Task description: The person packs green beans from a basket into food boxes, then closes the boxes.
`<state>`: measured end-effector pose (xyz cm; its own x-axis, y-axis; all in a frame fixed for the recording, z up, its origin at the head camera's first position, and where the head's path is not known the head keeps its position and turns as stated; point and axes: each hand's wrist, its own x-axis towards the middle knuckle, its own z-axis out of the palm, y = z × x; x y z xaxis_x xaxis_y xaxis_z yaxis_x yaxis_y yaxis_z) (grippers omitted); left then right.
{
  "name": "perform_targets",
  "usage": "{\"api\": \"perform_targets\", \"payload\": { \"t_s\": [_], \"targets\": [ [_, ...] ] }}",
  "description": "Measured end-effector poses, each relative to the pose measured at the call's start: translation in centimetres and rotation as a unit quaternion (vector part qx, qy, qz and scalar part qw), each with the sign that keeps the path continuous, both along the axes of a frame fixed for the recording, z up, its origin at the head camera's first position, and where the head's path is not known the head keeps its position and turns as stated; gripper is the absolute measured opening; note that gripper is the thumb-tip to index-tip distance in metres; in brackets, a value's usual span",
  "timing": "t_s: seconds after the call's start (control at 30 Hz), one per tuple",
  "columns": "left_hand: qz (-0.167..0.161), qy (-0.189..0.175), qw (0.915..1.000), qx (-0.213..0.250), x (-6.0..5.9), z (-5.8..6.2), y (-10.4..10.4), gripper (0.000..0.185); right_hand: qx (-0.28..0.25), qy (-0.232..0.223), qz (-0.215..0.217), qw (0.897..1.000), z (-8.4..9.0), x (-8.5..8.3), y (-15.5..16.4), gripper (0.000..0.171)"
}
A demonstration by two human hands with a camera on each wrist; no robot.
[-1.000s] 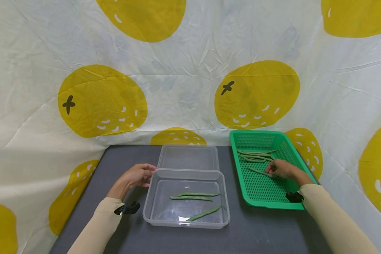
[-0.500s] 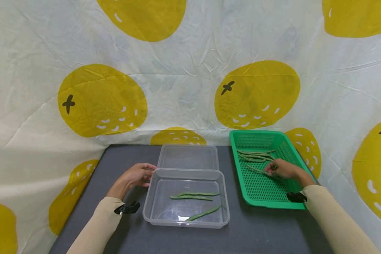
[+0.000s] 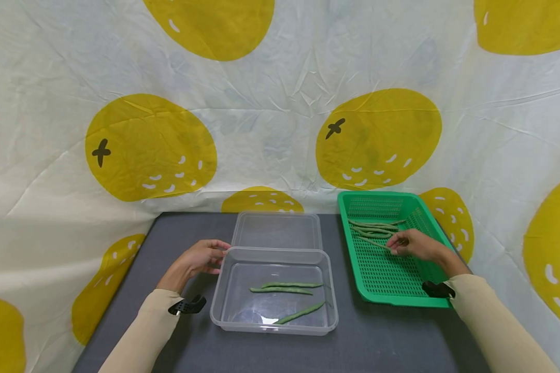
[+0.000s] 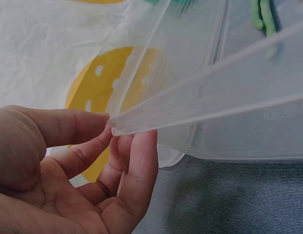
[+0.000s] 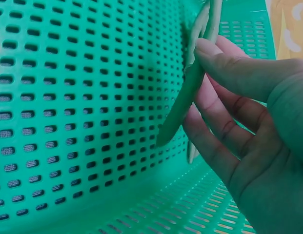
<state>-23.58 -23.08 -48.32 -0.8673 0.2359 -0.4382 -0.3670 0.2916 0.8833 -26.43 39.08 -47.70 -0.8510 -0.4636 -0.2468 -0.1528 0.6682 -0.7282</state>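
Note:
My left hand [image 3: 201, 260] pinches the back left rim corner of a clear plastic container [image 3: 247, 308], thumb above and fingers below in the left wrist view. Three green beans [image 3: 282, 290] lie on the container's floor. Inside the green plastic basket [image 3: 377, 277], my right hand [image 3: 415, 245] holds a green bean [image 5: 183, 105] between thumb and fingers. That bean slants near the basket's perforated floor in the right wrist view. A loose pile of more green beans [image 3: 373, 227] lies behind it toward the basket's far side.
A clear flat lid [image 3: 277, 230] lies on the dark table [image 3: 186, 228] behind the container. The basket stands to the container's right, with a strip of table between them. A white cloth [image 3: 270, 155] printed with yellow fruit hangs behind the table.
My right hand has shifted slightly back and left inside the basket, bringing the green bean closer to the pile. The left hand and the container have stayed in place.

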Motion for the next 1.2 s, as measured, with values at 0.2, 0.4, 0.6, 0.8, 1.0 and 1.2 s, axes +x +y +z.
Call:
{"api": "perform_targets", "payload": {
  "t_s": [0.2,0.4,0.6,0.8,1.0,1.2],
  "targets": [
    [0.002,-0.001,1.0000,0.001,0.0,-0.1,0.0,0.038,-0.009,0.005,0.009,1.000,0.8,0.1,-0.2,0.029],
    [0.004,-0.001,1.0000,-0.001,0.0,-0.1,0.1,0.037,-0.014,0.010,0.012,1.000,1.8,0.4,-0.7,0.032],
    [0.002,0.001,1.0000,-0.004,0.1,0.0,0.1,0.038,-0.013,0.015,0.006,1.000,2.4,0.9,-1.6,0.030],
    [0.002,0.002,1.0000,-0.005,0.1,0.1,0.1,0.037,-0.022,0.030,0.017,0.999,3.4,1.2,-2.6,0.026],
    [0.001,0.000,1.0000,-0.004,0.1,0.1,0.1,0.037,-0.027,0.038,0.034,0.998,4.4,1.4,-3.6,0.025],
    [0.000,0.000,1.0000,0.000,0.0,0.0,0.0,0.038,-0.034,0.033,0.046,0.998,5.3,1.4,-4.9,0.027]
  ]
}}
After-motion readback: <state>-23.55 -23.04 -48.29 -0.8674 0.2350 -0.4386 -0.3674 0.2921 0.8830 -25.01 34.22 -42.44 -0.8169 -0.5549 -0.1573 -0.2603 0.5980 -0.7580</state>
